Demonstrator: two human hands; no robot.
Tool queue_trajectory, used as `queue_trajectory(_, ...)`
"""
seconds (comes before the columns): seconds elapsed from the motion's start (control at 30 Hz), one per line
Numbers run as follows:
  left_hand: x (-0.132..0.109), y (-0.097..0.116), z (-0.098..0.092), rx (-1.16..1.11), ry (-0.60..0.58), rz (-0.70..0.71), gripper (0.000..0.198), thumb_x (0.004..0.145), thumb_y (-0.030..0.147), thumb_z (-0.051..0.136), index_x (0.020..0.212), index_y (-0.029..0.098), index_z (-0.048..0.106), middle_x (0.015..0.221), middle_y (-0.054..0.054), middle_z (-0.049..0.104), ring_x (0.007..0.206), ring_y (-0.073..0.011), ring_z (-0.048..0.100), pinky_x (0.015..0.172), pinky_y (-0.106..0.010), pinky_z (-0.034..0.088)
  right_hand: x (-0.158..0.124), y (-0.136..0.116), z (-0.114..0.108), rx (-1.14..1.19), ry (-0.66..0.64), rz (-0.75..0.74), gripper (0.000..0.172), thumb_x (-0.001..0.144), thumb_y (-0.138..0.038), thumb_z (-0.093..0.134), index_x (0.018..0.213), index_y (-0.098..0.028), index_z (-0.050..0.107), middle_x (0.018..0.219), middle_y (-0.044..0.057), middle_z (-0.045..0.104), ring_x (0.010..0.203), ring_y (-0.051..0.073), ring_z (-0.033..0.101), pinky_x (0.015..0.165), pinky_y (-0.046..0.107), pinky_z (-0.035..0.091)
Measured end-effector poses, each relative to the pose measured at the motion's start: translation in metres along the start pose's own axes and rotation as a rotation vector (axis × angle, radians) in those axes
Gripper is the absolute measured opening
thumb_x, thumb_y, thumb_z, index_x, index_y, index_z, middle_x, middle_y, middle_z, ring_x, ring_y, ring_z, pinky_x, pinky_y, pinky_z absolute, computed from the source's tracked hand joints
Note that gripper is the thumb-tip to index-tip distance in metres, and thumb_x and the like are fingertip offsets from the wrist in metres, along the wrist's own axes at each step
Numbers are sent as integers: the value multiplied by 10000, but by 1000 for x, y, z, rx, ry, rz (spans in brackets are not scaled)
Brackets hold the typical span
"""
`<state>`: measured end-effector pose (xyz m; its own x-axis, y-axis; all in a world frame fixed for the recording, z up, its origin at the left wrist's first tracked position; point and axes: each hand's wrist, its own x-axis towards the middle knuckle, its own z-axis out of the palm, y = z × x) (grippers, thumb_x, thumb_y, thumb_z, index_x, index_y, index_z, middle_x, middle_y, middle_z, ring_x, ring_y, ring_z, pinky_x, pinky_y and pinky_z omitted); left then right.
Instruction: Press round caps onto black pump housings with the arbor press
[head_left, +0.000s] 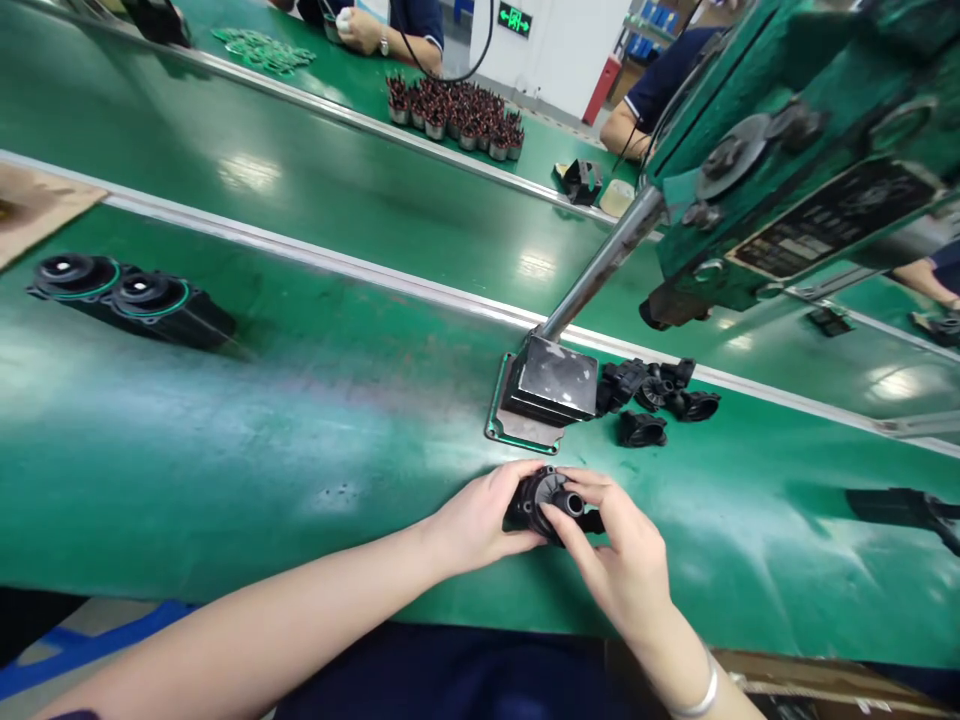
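Near the front edge of the green bench I hold a black plastic pump housing [534, 488] with a short round spout on its ribbed cover. My left hand [480, 515] is closed round its left side, thumb above and fingers below. The thumb and fingers of my right hand [628, 550] grip the cover beside the spout. The underside of the housing is hidden. Just beyond my hands stands the press's metal block base [556, 380] on a plate with a green edge. Several loose black spouted covers [642, 430] lie to the right of that base.
A green press head [795, 170] overhangs the bench at right on a slanted steel post [600, 265]. Two black housings with green rings [154, 295] stand at left. A black part [900, 508] lies far right. Across the belt sit several copper-wound parts [457, 115] and co-workers' arms.
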<state>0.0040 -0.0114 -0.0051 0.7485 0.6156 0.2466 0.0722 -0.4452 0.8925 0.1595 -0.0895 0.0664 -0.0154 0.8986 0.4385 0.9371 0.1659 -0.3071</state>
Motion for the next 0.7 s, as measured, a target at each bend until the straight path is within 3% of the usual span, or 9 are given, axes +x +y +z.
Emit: queue_trajectory(0.7,2,2,-2,-27,-36,-24,712,746,301,750,1325,204,349,1292,-143,573,1192,-273,584,1005,-438,507,-1,2,-1,6,-45,-34,262,775,-229,655,976,-116,530,1098,19,592,1091,-1,559,959,105,477)
